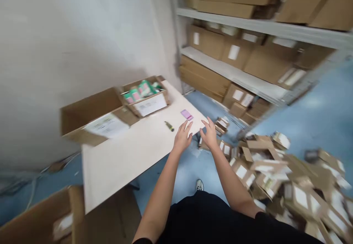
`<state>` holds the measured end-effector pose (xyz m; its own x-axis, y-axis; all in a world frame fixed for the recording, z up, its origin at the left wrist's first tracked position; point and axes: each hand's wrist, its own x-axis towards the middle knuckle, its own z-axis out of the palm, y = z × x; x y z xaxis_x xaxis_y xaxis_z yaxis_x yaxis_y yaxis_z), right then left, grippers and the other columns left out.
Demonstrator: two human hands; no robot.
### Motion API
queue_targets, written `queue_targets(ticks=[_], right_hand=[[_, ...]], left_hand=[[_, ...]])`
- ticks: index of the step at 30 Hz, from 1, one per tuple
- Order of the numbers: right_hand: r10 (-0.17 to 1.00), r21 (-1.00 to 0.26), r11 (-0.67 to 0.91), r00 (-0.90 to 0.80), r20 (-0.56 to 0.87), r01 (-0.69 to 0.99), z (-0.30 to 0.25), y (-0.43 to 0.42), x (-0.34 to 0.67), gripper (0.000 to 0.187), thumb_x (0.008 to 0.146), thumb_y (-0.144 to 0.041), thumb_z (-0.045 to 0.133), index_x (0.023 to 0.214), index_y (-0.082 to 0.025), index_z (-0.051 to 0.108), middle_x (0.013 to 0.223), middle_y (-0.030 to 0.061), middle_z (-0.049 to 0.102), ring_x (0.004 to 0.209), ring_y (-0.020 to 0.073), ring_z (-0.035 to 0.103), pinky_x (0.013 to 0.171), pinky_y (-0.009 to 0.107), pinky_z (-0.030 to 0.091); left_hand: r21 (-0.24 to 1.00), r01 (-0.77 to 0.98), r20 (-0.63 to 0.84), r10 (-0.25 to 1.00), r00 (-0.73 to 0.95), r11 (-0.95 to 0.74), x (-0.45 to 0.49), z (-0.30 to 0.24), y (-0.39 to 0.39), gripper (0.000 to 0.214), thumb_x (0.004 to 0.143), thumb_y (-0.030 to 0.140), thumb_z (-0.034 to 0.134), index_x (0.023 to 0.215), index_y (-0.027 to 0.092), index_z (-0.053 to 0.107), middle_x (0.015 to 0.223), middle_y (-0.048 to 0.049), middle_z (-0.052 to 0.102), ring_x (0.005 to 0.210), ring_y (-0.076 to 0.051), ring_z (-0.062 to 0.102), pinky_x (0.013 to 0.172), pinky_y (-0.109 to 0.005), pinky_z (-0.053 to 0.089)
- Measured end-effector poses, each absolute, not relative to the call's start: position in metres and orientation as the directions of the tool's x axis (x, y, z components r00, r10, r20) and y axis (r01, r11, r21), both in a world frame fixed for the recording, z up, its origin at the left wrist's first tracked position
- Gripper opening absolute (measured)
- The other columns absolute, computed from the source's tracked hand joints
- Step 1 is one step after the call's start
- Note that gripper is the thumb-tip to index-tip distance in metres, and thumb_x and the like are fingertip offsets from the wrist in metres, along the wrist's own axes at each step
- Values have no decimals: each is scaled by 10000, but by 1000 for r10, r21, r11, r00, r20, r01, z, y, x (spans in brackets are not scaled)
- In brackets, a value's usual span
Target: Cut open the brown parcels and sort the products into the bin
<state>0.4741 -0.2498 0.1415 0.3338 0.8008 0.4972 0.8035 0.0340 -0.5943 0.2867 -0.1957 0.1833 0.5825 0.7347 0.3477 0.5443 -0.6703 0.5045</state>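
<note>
My left hand (182, 137) is held over the front edge of a white table (124, 163), fingers apart and nothing in them. Close beyond its fingertips lies a small pink-purple packet or card (186, 114). My right hand (209, 133) is beside it at the table's right corner, fingers spread and holding nothing. To the left of the packet rests a yellow-and-black box cutter (169, 126). At the back of the table stands an open carton (151, 106) with several green-and-pink packs (140, 90) inside. Left of that is a larger open cardboard box (91, 122) with a white label.
Metal shelving (264, 25) loaded with cardboard boxes rises to the right of the wall. A heap of labelled cartons (275, 178) covers the floor at right. Another open box (41, 218) is at lower left. Parts of the picture are blurred.
</note>
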Motion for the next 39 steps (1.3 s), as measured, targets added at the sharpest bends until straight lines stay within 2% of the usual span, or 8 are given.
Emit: queue_targets(ticks=[6,10,13,18,23,26,29,39], right_hand=[[877,-575,342,-32,480,743,143,-198,294,460,945,-263,569,1397,-212,634,1601,160,447,1469,334,429,1199,574,414],[866,-580,483,-264,424,656,137,-196,163,461,943,-264,573,1397,-221,636,1591,161,464,1456,335,450,1181,581,434],[808,-585,588,-435,397,559,132,-207,62,466,940,-270,580,1401,-237,636,1603,147,458,1459,331,451,1183,577,435],[645,-583,721,-670,368,375,127,-247,-95,481,933,-263,602,1412,-235,637,1610,146,456,1481,330,436,1206,576,414],[430,-569,802,-836,339,182,124,-291,-211,518,921,-240,627,1440,-251,628,1615,140,455,1491,321,433,1216,573,410],[345,-570,814,-882,320,112,116,-302,-257,525,925,-235,625,1450,-253,625,1624,134,445,1501,316,422,1222,560,409],[299,-580,810,-915,272,92,101,-300,-293,534,926,-239,628,1460,-255,618,1634,127,430,1514,321,404,1223,562,410],[205,-648,757,-973,107,89,54,-231,-418,549,926,-231,622,1475,-223,592,1634,153,424,1505,328,416,1224,551,403]], left_hand=[[530,747,375,901,217,-401,94,188,-211,625,976,189,577,1581,274,442,1656,-126,411,1490,-301,442,1195,-508,466],[551,806,377,926,-11,-215,-32,179,-248,609,974,196,587,1564,285,468,1664,-111,406,1496,-295,439,1199,-500,463],[566,823,344,919,-193,-39,-125,170,-293,565,965,201,595,1524,253,525,1663,-125,412,1493,-306,445,1206,-503,455],[594,767,287,826,-485,244,-263,156,-394,533,961,221,584,1493,219,565,1674,-140,403,1524,-322,417,1239,-519,414],[648,590,243,604,-759,481,-353,139,-484,504,962,250,574,1466,244,593,1657,-125,437,1521,-319,432,1249,-530,403],[677,476,200,482,-853,561,-383,121,-514,506,955,260,585,1460,242,597,1653,-127,444,1520,-320,435,1252,-534,401],[689,387,134,417,-899,613,-402,103,-523,492,965,274,571,1454,233,602,1654,-135,442,1522,-323,433,1247,-537,404],[633,283,-38,394,-918,721,-471,66,-466,515,969,269,581,1484,256,573,1671,-119,423,1538,-311,417,1227,-512,432]])
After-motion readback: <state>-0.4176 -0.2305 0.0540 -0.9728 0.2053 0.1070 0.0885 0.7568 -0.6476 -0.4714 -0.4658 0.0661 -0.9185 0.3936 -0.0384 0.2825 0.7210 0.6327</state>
